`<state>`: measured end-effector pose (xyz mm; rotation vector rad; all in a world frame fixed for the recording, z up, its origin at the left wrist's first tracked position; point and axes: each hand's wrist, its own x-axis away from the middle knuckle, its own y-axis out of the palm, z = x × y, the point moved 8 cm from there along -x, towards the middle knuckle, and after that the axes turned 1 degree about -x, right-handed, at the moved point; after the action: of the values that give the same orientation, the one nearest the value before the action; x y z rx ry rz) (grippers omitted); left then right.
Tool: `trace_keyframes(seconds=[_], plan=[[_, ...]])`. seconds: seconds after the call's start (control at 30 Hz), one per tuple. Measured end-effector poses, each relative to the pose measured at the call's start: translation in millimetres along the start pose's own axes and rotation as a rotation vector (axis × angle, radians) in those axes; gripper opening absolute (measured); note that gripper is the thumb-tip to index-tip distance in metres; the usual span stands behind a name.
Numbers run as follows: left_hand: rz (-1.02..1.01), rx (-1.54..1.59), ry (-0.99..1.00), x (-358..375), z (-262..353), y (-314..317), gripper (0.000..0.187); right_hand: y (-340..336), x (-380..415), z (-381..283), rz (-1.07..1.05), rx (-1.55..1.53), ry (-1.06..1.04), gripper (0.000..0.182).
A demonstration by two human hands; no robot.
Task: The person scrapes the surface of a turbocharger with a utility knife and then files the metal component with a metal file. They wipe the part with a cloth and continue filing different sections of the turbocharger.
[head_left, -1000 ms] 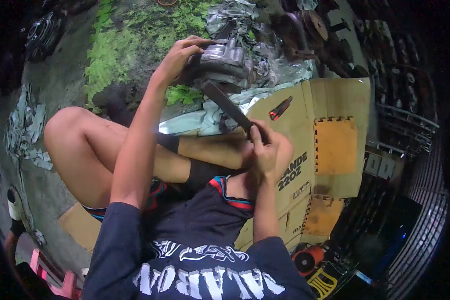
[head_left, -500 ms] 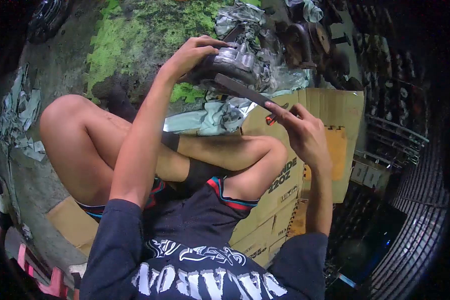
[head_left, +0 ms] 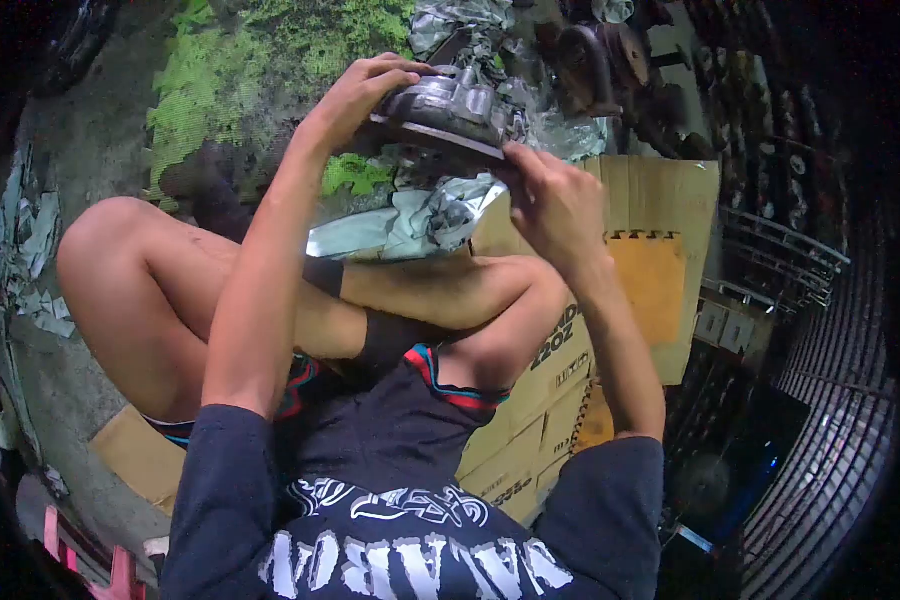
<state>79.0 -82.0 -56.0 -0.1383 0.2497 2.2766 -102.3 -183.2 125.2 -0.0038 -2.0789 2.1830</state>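
My left hand (head_left: 355,98) is wrapped over the left side of a round grey metal part (head_left: 448,105), its fingertips on the upper edge. With closed fingers my right hand (head_left: 560,205) grips the right end of a long dark flat file (head_left: 440,138). The file lies along the near edge of the metal part. Crumpled silvery-blue wrapping (head_left: 410,225) lies below, between the part and my crossed legs.
Brown cardboard (head_left: 660,190) with an orange piece (head_left: 645,290) spreads on the right. A green worn mat (head_left: 270,60) is beyond my left arm. Dark metal parts (head_left: 590,70) stand at the upper right. Pink frame legs (head_left: 120,575) show at the lower left.
My right hand has moved up and left, bringing the file from a raised slant against the metal part's near edge. My left hand stays on the part; the whole view has shifted slightly.
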Motion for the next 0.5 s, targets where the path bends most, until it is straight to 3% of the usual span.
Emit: trace_keyframes(seconds=[0.1,0.27,0.4,0.43,0.5], plan=[[-0.003,-0.03,0.027,0,5,0,0.044,-18,0,24,0.026,-0.148,0.022,0.028],[0.008,-0.052,-0.003,8,12,6,0.048,-21,-6,48,-0.093,-0.108,0.034,0.031],[-0.013,0.005,0.053,3,3,1,0.045,-12,-22,0,0.033,0.056,-0.08,0.02],[-0.066,-0.059,0.277,1,17,0,0.047,-15,-23,1,0.027,0.06,-0.07,0.02],[-0.094,0.091,0.029,6,10,2,0.049,-14,-25,4,-0.04,-0.063,-0.019,0.02]])
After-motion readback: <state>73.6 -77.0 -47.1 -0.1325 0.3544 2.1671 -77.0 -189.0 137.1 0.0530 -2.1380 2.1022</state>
